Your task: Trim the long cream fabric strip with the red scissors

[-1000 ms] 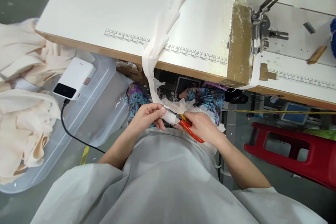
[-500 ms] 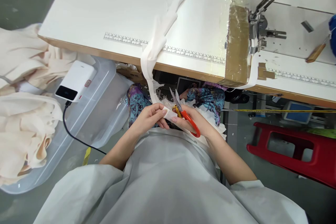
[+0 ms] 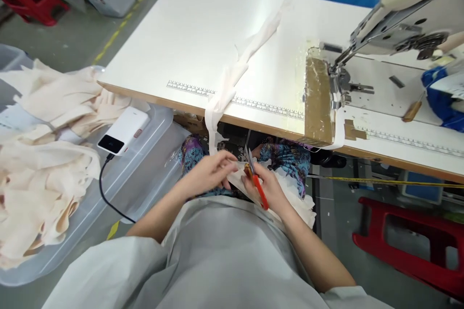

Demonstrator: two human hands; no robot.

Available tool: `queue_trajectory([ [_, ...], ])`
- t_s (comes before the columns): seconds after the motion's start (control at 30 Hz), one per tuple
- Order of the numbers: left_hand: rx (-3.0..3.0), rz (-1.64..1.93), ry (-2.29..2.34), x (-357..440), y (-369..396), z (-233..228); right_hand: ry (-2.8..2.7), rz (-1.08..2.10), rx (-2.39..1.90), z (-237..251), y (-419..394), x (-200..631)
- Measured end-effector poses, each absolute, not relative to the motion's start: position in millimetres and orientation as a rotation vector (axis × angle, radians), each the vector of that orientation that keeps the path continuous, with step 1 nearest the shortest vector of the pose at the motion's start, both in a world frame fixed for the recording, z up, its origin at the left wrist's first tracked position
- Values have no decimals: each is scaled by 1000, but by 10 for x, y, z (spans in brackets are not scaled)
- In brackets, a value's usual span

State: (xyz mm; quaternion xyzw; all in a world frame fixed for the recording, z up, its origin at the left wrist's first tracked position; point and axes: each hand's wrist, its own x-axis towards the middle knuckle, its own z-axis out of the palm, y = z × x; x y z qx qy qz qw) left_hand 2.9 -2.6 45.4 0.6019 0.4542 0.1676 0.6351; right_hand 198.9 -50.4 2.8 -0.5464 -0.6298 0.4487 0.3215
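In my right hand [image 3: 270, 186] are orange-handled scissors [image 3: 259, 188], their blades pointing up and away from me. Just left of them is my left hand [image 3: 210, 174], its fingers bent and blurred at the tips; whether they pinch the cloth is unclear. Thin pale cloth [image 3: 237, 179] spans the gap between both hands, above my lap. A long off-white fabric strip [image 3: 232, 75] lies across the white table and hangs over its front edge, its lower end passing behind my left hand. More pale ruffled cloth [image 3: 302, 207] rests on my lap, partly under my right forearm.
A sewing machine [image 3: 406, 24] stands on the white table [image 3: 152, 43] at right, near a wooden-handled tool [image 3: 412, 111]. To my left, a clear plastic bin [image 3: 152, 140] holds cream fabric pieces and a white power bank [image 3: 123, 130] with a cable. A red stool [image 3: 377, 241] is at right.
The view has tilted up, showing more of the table and machine. My left fingers have shifted from the small white piece they pinched. The scissors have turned more upright, still in my right hand.
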Motion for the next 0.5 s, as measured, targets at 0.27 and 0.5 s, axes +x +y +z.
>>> queue_trajectory([
  [0.27,2126,777,1811,131,1486,962,-1747,833,-1439,116,-685,2110],
  [0.5,2247,606,1807,561,1937,850,-1663,781,-1503,163,-756,2243],
])
